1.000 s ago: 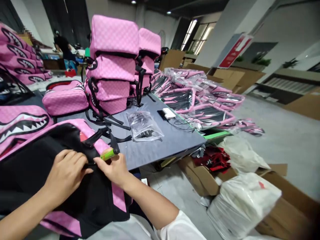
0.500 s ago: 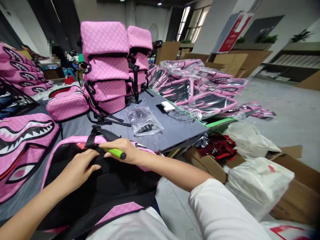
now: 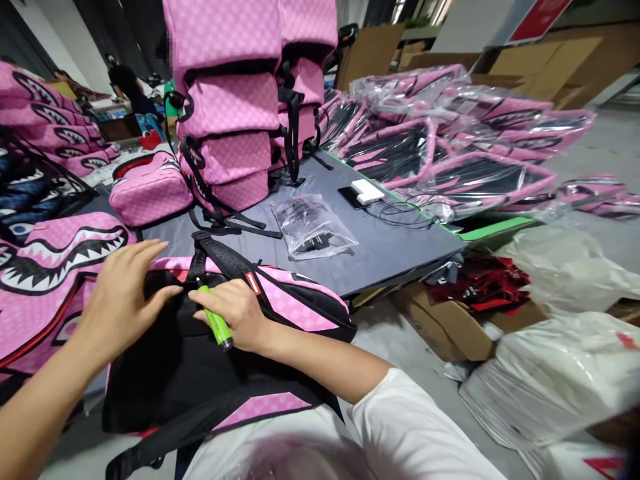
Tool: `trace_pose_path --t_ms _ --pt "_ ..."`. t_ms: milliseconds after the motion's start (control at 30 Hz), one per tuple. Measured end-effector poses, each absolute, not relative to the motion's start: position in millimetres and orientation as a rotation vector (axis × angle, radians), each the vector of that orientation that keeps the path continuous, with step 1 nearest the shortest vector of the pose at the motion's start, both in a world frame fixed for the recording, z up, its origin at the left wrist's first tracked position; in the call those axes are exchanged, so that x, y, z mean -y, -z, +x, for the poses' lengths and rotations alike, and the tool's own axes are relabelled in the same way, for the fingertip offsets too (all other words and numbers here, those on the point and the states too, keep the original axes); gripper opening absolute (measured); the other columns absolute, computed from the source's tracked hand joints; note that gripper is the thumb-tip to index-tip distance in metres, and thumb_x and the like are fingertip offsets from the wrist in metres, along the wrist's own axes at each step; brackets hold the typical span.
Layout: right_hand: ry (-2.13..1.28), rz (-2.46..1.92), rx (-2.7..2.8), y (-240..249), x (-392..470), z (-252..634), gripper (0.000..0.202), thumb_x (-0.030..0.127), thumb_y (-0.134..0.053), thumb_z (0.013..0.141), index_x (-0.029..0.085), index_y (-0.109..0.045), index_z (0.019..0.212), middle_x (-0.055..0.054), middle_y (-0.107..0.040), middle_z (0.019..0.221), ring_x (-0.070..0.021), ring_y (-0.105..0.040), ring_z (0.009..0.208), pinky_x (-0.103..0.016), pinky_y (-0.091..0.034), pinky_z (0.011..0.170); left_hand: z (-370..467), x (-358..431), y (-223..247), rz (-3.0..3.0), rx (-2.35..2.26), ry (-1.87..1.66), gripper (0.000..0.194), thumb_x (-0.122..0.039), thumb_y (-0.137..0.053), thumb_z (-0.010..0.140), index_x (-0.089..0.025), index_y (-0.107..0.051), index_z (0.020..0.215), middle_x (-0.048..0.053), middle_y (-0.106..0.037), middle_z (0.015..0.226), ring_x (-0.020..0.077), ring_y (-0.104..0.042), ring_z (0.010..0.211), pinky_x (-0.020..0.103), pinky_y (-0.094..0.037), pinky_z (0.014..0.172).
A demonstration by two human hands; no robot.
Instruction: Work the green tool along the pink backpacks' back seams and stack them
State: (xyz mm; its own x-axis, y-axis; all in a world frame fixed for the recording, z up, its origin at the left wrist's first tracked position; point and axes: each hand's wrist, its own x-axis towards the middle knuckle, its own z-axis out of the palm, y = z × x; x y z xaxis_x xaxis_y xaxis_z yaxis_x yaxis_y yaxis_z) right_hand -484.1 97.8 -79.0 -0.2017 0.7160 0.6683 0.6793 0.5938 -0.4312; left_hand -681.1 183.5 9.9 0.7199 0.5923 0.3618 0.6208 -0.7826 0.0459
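A black and pink backpack lies at the table's near edge, its black back panel facing up and its straps loose. My right hand is closed round a green tool with a black end, its thin tip near the strap at the backpack's top edge. My left hand hovers over the bag's upper left corner with fingers and thumb apart, holding nothing. Left of it rests a pink backpack with a shark-mouth print.
Pink backpacks stand stacked on the grey table, near a clear bag of black parts and a white box with cables. Wrapped backpacks are piled behind. Cartons and white sacks lie right. A person is far back.
My left hand has lifted off the backpack and moved left, its fingers spreading. The green tool in my right hand now points more upright. The view has shifted, and the bag's strap and side show more.
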Motion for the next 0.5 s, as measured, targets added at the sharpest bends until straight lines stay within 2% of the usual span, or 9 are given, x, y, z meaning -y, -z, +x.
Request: trace_pose_path --t_ms 67,167,233,300,400,500 --pt "-0.124 -1.150 1.897 80.2 -92.2 -484.8 0.033 0.038 -0.053 0.102 0.022 -0.064 0.128 -0.005 -0.076 0.097 -0.0179 -0.069 0.090 -0.034 -0.045 0.083 -664.6 -202.9 -2.3 -2.898 0.986 0.318 0.065 -0.036 -0.057 0.090 -0.023 -0.034 0.149 0.015 -0.048 0.149 0.0348 -0.048 0.135 0.051 -0.043 0.107" --pt "-0.226 -1.152 1.852 85.9 -76.8 -482.3 0.025 0.032 -0.055 0.101 0.022 -0.066 0.120 -0.005 -0.075 0.098 -0.0176 -0.068 0.090 -0.035 -0.045 0.087 -633.9 -221.8 18.0 -2.872 1.094 -0.041 0.070 -0.040 -0.065 0.084 -0.020 -0.043 0.147 0.016 -0.057 0.141 0.0365 -0.055 0.125 0.047 -0.045 0.097" --pt "-0.252 -1.137 1.821 91.1 -66.1 -477.0 0.020 0.027 -0.055 0.100 0.021 -0.067 0.114 -0.006 -0.075 0.097 -0.0182 -0.067 0.089 -0.036 -0.045 0.087 -618.0 -226.0 27.5 -2.844 1.132 -0.181 0.071 -0.045 -0.068 0.082 -0.018 -0.047 0.144 0.016 -0.062 0.134 0.0354 -0.056 0.121 0.044 -0.044 0.094" --pt "-0.269 -1.135 1.808 95.0 -59.8 -469.2 0.019 0.024 -0.056 0.098 0.021 -0.067 0.113 -0.007 -0.074 0.099 -0.0198 -0.068 0.091 -0.037 -0.046 0.087 -610.5 -224.5 30.1 -2.863 1.113 -0.222 0.073 -0.046 -0.068 0.083 -0.019 -0.045 0.147 0.015 -0.061 0.134 0.0328 -0.055 0.121 0.040 -0.041 0.096" --pt "-0.344 -1.136 1.774 96.0 -59.7 -458.5 0.025 0.030 -0.060 0.096 0.022 -0.064 0.119 -0.008 -0.075 0.105 -0.0228 -0.069 0.098 -0.040 -0.049 0.090 -612.0 -211.8 25.6 -2.883 1.083 -0.190 0.095 -0.057 -0.068 0.081 -0.018 -0.026 0.158 0.018 -0.048 0.149 0.0343 -0.047 0.131 0.042 -0.035 0.104" --pt "-0.514 -1.139 1.645 94.5 -62.0 -454.1 0.032 0.040 -0.058 0.097 0.024 -0.061 0.124 -0.007 -0.076 0.106 -0.0235 -0.071 0.100 -0.041 -0.051 0.092 -616.7 -194.2 23.2 -2.825 1.085 -0.189 0.123 -0.062 -0.076 0.072 -0.017 -0.005 0.162 0.022 -0.026 0.162 0.0404 -0.028 0.145 0.052 -0.019 0.116"
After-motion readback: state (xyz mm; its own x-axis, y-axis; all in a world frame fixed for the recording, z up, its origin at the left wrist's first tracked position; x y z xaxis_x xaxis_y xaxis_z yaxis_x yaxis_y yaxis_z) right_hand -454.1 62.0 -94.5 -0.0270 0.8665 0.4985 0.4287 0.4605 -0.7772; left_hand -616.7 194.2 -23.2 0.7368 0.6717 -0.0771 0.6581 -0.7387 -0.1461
